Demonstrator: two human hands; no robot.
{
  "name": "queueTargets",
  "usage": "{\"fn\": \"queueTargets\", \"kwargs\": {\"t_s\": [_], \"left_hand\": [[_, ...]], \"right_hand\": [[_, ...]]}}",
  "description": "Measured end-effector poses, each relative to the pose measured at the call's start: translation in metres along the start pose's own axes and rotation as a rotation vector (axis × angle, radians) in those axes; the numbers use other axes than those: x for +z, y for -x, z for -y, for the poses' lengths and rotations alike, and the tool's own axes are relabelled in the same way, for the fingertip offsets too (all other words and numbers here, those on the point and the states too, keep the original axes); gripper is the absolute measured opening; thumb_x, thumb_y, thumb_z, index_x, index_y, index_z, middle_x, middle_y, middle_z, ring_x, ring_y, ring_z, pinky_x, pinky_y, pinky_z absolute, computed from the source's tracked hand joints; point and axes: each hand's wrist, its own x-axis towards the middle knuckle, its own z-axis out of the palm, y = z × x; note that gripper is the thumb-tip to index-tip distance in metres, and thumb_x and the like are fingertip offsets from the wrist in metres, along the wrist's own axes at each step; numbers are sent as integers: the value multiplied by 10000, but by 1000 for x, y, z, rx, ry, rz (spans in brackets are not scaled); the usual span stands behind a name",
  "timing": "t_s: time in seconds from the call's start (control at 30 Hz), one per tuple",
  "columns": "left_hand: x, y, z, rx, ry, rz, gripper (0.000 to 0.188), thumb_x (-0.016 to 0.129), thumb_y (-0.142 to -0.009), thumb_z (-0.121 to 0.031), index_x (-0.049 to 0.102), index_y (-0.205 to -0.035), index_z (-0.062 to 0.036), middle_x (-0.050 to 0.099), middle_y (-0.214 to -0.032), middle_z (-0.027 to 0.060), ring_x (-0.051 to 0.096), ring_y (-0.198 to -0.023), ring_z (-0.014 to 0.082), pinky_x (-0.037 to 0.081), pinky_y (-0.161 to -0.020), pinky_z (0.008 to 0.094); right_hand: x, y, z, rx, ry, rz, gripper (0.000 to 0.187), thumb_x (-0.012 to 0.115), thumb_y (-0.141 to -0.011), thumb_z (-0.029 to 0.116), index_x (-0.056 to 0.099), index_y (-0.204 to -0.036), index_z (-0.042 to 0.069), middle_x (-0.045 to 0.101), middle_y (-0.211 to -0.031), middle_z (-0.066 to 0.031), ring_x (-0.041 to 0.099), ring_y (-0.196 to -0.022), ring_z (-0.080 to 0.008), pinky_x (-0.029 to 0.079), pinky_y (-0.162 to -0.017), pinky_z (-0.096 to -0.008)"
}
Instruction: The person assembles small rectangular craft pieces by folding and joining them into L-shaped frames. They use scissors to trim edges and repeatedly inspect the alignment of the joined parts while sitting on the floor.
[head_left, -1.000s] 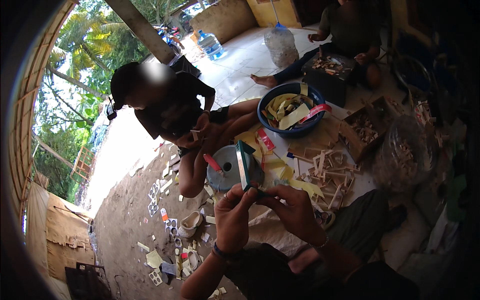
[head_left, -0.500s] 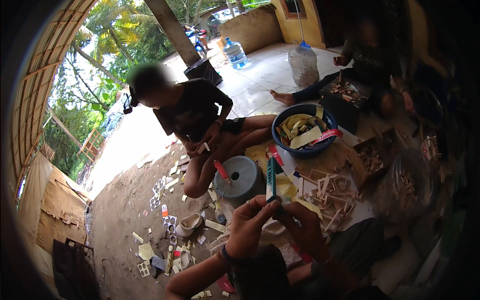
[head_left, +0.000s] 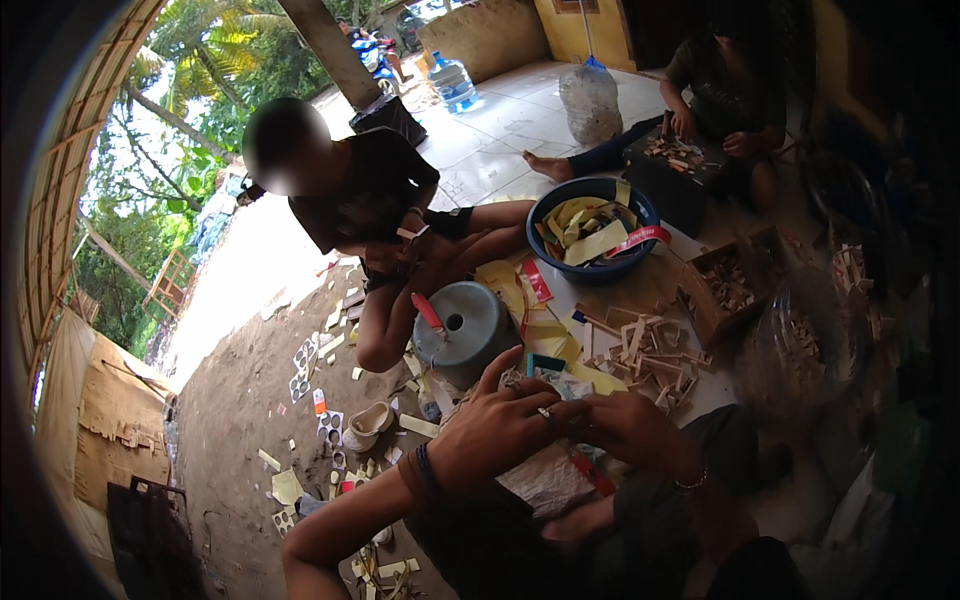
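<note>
My left hand (head_left: 497,428) and my right hand (head_left: 628,425) meet fingertip to fingertip low in the middle of the view, over my lap. Between them they pinch a short teal strip (head_left: 546,363), whose end sticks out just above the fingers. A pale printed sheet (head_left: 550,478) lies under both hands. A grey round metal block (head_left: 468,330) with a red-handled tool (head_left: 428,311) on top stands just beyond my left hand. I wear a ring and a dark wristband on the left and a bracelet on the right.
A person in a dark shirt (head_left: 372,195) sits opposite, working with both hands. A blue basin (head_left: 552,205) of yellow scraps, a pile of small wooden sticks (head_left: 640,348) and a cardboard box (head_left: 700,315) lie to the right. Another person (head_left: 720,90) sits at the back. Paper scraps (head_left: 330,425) litter the ground.
My hands have dropped from holding the teal strip upright to holding it low over my lap. The view has tilted, so the opposite person sits higher and nearer the middle.
</note>
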Motion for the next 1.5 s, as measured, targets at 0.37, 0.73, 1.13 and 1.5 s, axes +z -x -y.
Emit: {"fn": "queueTargets", "kwargs": {"t_s": [0.37,0.73,1.13,1.5], "left_hand": [[16,-25,11,-4,313,-83,192,766,-892,-126,773,-1082,-152,764,-1036,-10,727,-997,221,442,-1080,451],[30,-10,25,-582,1084,-221,314,734,-1005,-104,679,-1285,28,755,-1131,54,683,-1049,90,562,-927,273],[33,-6,29,-536,1461,-368,288,661,-1041,-59,580,-1315,-20,699,-1192,66,686,-1087,158,552,-982,330],[23,-9,21,-474,1490,-376,335,633,-1051,-46,526,-1369,-29,702,-1229,102,701,-1090,170,612,-900,320]], "right_hand": [[-26,3,-6,137,-20,-6,174,718,-978,192,699,-1052,37,679,-931,-101,705,-840,-302,537,-733,-426],[79,141,-109,960,439,113,309,796,-862,359,737,-887,57,731,-889,-168,719,-887,-374,556,-761,-492],[131,186,-120,1039,349,-195,272,819,-785,246,756,-892,5,626,-1107,-194,681,-958,-389,563,-850,-458],[50,98,-47,538,-517,-588,287,762,-917,41,650,-1180,23,681,-1224,-56,672,-1003,-120,533,-805,-287]]}}
